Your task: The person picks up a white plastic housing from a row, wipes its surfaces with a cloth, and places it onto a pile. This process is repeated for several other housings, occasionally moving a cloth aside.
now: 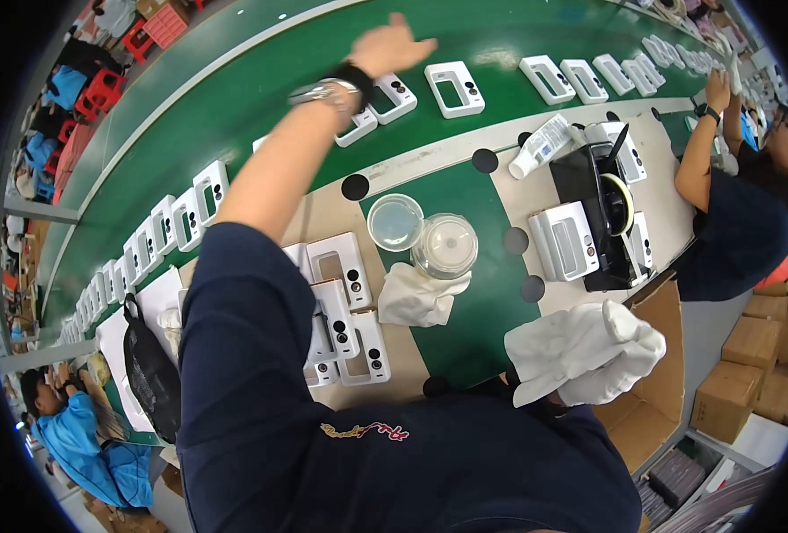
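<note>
My left hand (392, 46) is stretched out over the green conveyor belt (270, 67), bare, with fingers apart and nothing held. A dark band and a watch circle its wrist. Just below it on the belt lies a white plastic housing (406, 103) with a rectangular opening; another housing (455, 89) is a little to the right. My right hand, low at the right near my body, is covered by white glove-like cloth (581, 351). The fabric is bunched and hides its fingers, so I cannot tell what it grips.
Stacked housings (348, 333) lie beside my left sleeve. Two clear round containers (447, 246) and a white cloth (422, 295) sit on the green mat (492, 329). A black holder with tape (618, 202), a white bottle (541, 147), an open carton (647, 404) and a co-worker (740, 195) are at the right.
</note>
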{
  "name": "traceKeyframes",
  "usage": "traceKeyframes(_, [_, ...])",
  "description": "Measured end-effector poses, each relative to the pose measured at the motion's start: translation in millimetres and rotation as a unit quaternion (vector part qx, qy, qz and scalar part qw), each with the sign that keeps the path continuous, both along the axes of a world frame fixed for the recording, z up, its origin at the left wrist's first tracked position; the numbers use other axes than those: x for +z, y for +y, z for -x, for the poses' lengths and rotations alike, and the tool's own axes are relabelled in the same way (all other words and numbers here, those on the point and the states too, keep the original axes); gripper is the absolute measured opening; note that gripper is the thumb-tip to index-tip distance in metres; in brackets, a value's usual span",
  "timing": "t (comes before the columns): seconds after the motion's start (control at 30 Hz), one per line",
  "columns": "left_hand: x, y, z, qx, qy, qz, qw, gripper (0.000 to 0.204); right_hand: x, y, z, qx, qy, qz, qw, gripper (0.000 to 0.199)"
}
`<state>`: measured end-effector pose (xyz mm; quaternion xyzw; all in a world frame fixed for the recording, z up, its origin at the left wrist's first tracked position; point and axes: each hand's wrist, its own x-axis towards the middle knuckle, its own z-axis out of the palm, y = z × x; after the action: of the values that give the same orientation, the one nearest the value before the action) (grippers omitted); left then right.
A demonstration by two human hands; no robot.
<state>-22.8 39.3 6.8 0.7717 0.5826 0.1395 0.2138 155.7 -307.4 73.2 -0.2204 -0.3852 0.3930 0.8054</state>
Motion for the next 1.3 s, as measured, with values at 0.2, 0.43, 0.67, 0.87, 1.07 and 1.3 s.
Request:
traceKeyframes(0.2, [-26,-20,48,0.046,0.303,0.052,0.951,0.063,-35,2,-30,0.021,-0.210,0.010,0.977,0.014])
traceKeyframes(0.43, [14,-76,58,0.063,-0.254,-0.181,0.948,0.040,4,9,1,0.097,-0.068,-0.170,0.978,0.017])
traceKeyframes(0.67, [121,-244,53,-0.016,-0.447,-0.123,0.886,0.046,57,-12,21,-0.073,-0.286,-0.206,0.933,0.017])
traceKeyframes(0.87, [127,-325,68,-0.063,-0.546,-0.178,0.816,0.042,66,42,129,-0.107,-0.544,-0.123,0.823,0.018])
traceKeyframes(1.07, [126,-343,78,0.165,-0.680,0.071,0.711,0.044,46,5,145,0.259,-0.147,0.197,0.934,0.025])
traceKeyframes(1.3, [89,-345,70,0.336,-0.783,-0.072,0.519,0.032,19,-9,177,0.165,-0.083,0.252,0.950,0.023])
